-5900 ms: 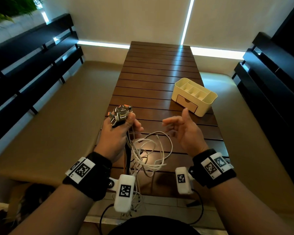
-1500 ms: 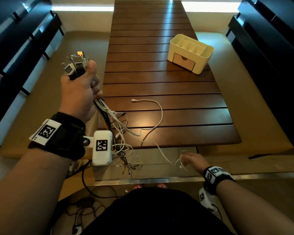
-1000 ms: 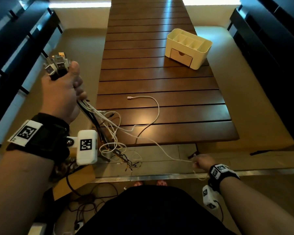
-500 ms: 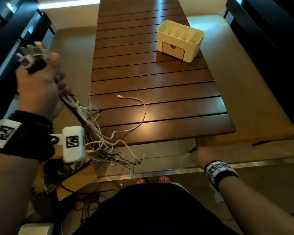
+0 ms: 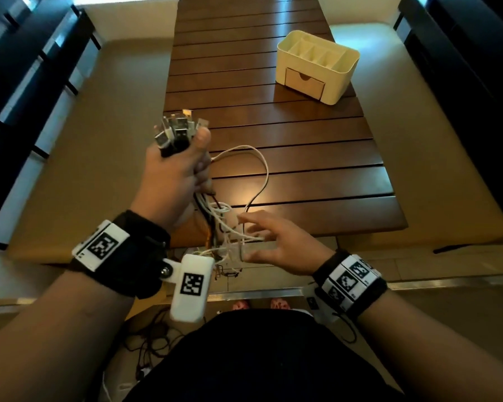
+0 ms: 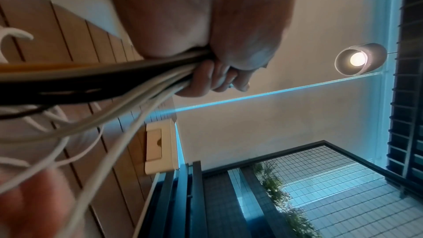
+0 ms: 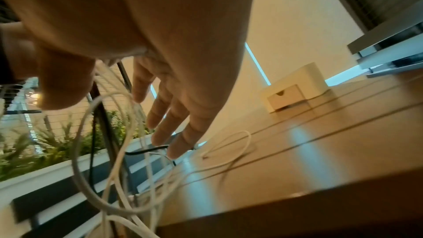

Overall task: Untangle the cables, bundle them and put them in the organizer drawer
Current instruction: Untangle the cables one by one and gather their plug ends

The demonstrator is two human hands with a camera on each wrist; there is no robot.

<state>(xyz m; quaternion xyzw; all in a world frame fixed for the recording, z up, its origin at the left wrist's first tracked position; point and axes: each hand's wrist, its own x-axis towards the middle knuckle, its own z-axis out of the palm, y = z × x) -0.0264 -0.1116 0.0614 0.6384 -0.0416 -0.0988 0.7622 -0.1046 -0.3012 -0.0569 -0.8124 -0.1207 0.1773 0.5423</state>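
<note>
My left hand (image 5: 174,172) grips a bunch of black and white cables (image 6: 142,71) in a fist over the table's left edge, with their USB plugs (image 5: 177,129) sticking up above the thumb. The loose strands (image 5: 221,227) hang tangled below it. My right hand (image 5: 262,242) is at the table's near edge with straight, spread fingers among those strands (image 7: 123,133); it grips none that I can see. One white cable (image 5: 259,172) loops across the table slats. The cream organizer (image 5: 337,79) stands far right, its drawer (image 5: 304,82) closed.
The slatted wooden table (image 5: 317,140) runs away from me between two padded benches (image 5: 99,155). More cables lie on the floor (image 5: 148,343) beside my feet. Dark slatted backrests line both sides.
My right hand came up from below the table's edge to the hanging strands. My left hand swung back from the far left toward the table, still gripping the bunch.
</note>
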